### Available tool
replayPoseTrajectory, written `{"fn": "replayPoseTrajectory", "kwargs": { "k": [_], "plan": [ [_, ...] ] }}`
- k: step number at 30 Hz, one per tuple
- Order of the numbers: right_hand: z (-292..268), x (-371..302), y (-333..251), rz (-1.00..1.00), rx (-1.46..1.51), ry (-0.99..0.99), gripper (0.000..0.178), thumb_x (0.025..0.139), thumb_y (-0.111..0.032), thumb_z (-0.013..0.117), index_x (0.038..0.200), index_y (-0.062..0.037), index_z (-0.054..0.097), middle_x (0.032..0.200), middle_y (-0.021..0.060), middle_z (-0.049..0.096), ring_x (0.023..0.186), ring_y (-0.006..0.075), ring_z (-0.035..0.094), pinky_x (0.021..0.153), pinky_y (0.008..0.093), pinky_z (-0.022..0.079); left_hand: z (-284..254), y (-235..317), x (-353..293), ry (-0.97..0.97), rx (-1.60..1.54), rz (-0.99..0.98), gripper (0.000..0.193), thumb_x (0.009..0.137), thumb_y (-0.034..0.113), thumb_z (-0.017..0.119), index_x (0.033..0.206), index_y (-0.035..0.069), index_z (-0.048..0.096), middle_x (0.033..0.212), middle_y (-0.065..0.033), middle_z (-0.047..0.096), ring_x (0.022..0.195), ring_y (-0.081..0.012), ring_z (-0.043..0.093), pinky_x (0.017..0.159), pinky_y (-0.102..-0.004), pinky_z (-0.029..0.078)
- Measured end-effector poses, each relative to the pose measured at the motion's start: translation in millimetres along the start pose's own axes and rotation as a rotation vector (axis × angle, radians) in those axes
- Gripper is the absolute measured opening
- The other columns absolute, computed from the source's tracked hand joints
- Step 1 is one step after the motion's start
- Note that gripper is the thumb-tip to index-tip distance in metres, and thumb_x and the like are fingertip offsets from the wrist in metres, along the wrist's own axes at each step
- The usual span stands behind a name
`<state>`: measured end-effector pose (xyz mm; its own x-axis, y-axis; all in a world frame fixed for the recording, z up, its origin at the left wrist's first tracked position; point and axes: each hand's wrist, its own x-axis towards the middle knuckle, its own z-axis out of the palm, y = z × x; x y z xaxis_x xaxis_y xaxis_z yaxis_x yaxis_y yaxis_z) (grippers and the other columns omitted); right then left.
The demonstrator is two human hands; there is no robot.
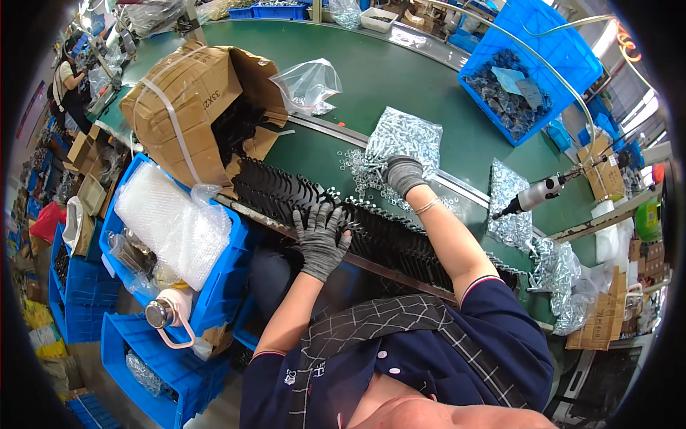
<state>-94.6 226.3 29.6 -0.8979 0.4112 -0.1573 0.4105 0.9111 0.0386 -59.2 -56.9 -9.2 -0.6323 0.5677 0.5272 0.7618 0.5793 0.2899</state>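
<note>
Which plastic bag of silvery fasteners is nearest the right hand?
The wider bag beyond the right hand, which overlaps its near edge; the narrower bag beside the power driver and the others lie farther.

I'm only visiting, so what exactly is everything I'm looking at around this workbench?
Worktop: one, green, centre
Black parts: many, black, row along the near edge
Small rings: many, silver, loose beside the right hand
Hardware bags: at least four, clear with silver contents, centre to right
Cardboard box: one, brown, left on worktop
Tilted bin: one, blue, upper right
Power tool: one, silver and black, right
Crates: several, blue, lower left
Bubble wrap: one bundle, whitish, upper crate
Drink flask: one, pale pink, lower left
Co-worker: one, far upper left
Edge clutter: uncountable
Left hand: one, grey-gloved, on black parts
Right hand: one, grey-gloved, by rings
</note>
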Motion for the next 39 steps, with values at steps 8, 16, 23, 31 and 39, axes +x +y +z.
{"fn": "replayPoseTrajectory", "kwargs": {
  "k": [8, 16, 23, 31, 39],
  "plan": [
    [2, 0, -8, 0.003, -0.002, -0.036, 0.029, 0.083, -0.026, 0.060, 0.100, -0.0057, 0.072, 0.102, 0.0190, 0.069, 0.093, 0.0354, 0.068, 0.077, 0.0444, 0.054, 1, 1, -1, -0.004, -0.023, -0.004, 0.052, 0.082, 0.048, 0.057, 0.119, 0.013, 0.065, 0.128, -0.0121, 0.057, 0.127, -0.0319, 0.045, 0.115, -0.0615, 0.010],
    [-20, -25, 0, -0.114, 0.059, 0.042, 0.024, 0.083, -0.027, 0.061, 0.096, -0.0101, 0.072, 0.093, 0.0166, 0.070, 0.085, 0.0328, 0.068, 0.075, 0.0416, 0.054, -1, -3, -1, -0.010, -0.049, 0.002, 0.050, 0.081, 0.047, 0.060, 0.118, 0.013, 0.066, 0.129, -0.0120, 0.056, 0.127, -0.0310, 0.045, 0.115, -0.0614, 0.011],
    [-20, -58, -1, -0.326, 0.268, -0.088, 0.023, 0.085, -0.026, 0.059, 0.102, -0.0163, 0.071, 0.092, 0.0162, 0.069, 0.086, 0.0342, 0.067, 0.077, 0.0435, 0.053, -1, -2, -3, -0.021, -0.056, 0.016, 0.049, 0.081, 0.047, 0.060, 0.116, 0.014, 0.067, 0.128, -0.0127, 0.056, 0.127, -0.0309, 0.046, 0.115, -0.0616, 0.011],
    [-3, -48, -2, -0.641, 0.005, 0.011, 0.027, 0.083, -0.019, 0.064, 0.109, -0.0227, 0.069, 0.085, 0.0083, 0.068, 0.081, 0.0299, 0.067, 0.073, 0.0434, 0.052, 1, -1, -4, -0.024, -0.072, 0.064, 0.050, 0.082, 0.049, 0.057, 0.113, 0.011, 0.068, 0.125, -0.0142, 0.057, 0.124, -0.0304, 0.047, 0.113, -0.0636, 0.012],
    [-122, -90, -66, -0.555, -0.367, -0.372, 0.059, 0.088, -0.012, 0.050, 0.145, -0.0045, 0.039, 0.141, 0.0209, 0.048, 0.123, 0.0319, 0.054, 0.103, 0.0393, 0.043, 1, -1, -5, -0.033, -0.047, 0.042, 0.047, 0.083, 0.047, 0.057, 0.114, 0.014, 0.068, 0.127, -0.0124, 0.058, 0.125, -0.0303, 0.048, 0.114, -0.0613, 0.012]
  ]
}}
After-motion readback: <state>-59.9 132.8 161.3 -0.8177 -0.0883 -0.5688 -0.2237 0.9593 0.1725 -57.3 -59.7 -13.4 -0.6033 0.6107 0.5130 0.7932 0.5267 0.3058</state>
